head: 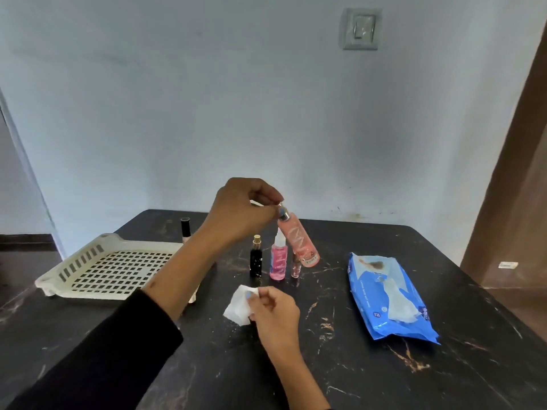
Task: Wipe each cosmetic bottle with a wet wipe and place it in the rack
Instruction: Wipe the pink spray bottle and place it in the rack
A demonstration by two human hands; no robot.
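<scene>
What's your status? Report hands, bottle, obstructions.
Left hand pinches peach bottle by its cap, tilted, lifted. Right hand pinches wet wipe. Rack holds no bottles. Nothing in the way.

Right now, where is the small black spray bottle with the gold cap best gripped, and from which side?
Grip the small black spray bottle with the gold cap by its cap, from above: it stands upright, and the pink bottle crowds its right side.

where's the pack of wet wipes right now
In the head view the blue wet wipes pack lies flat on the right side of the dark table, right of the standing bottles and the right hand.
</scene>
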